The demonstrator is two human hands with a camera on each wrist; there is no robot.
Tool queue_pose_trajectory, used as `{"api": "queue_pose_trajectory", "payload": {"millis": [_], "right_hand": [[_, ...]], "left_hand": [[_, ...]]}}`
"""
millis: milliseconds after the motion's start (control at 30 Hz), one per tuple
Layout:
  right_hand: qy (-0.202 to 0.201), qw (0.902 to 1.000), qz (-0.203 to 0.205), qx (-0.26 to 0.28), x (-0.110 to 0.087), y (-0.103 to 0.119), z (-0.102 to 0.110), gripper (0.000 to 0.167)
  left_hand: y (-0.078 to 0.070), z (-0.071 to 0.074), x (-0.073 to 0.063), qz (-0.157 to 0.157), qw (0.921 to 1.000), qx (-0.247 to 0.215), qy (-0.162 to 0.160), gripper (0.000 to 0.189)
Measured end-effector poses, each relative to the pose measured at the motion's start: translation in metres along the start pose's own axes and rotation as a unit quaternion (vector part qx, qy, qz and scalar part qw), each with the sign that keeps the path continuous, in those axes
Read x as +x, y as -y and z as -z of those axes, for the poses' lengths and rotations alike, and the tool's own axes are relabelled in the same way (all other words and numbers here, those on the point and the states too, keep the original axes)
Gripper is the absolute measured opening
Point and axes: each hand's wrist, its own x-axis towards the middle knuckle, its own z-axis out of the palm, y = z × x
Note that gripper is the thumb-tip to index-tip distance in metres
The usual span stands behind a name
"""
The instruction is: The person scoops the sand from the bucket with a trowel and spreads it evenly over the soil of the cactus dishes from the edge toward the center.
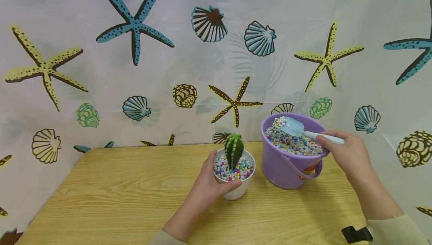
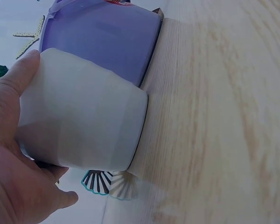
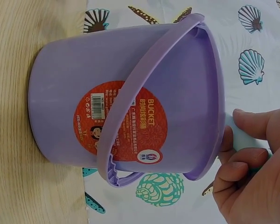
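Note:
My left hand [image 1: 210, 185] grips a white flowerpot [image 1: 236, 191] standing on the table, thumb across its near side and fingers around its left. A green cactus [image 1: 233, 151] rises upright from small multicoloured pebbles [image 1: 221, 166] that fill the pot. To the right stands a purple bucket [image 1: 276, 168] partly filled with similar pebbles [image 1: 293, 144]. In my right hand [image 1: 351, 153], the handle of a light blue trowel [image 1: 293, 126] is held between thumb and curled fingers over the bucket's right rim. The trowel's blade is inside the bucket mouth, with pebbles at its tip.
The bucket's handle [image 3: 144, 77] hangs down its side, across a red label [image 3: 154, 126]. Behind the wooden table [image 1: 128, 188] hangs a white curtain [image 1: 162, 65] printed with starfish and shells. The flowerpot and bucket stand close together near the table's back edge.

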Motion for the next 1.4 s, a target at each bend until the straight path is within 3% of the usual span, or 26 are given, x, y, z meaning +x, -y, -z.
{"api": "queue_pose_trajectory", "payload": {"millis": [600, 1067, 1400], "right_hand": [[-0.004, 0.9989, 0.011, 0.045, -0.016, -0.009, 0.004, 0.056], [0.01, 0.9974, 0.021, 0.068, -0.029, -0.003, 0.008, 0.04], [0.044, 0.9976, 0.016, 0.051, -0.042, 0.002, 0.006, 0.056]], "left_hand": [[0.002, 0.0, 0.0, -0.006, 1.0, 0.002, -0.003, 0.127], [0.001, 0.0, 0.0, -0.002, 1.0, -0.01, 0.002, 0.126], [0.001, 0.0, 0.001, -0.005, 1.0, -0.005, 0.002, 0.126]]}}
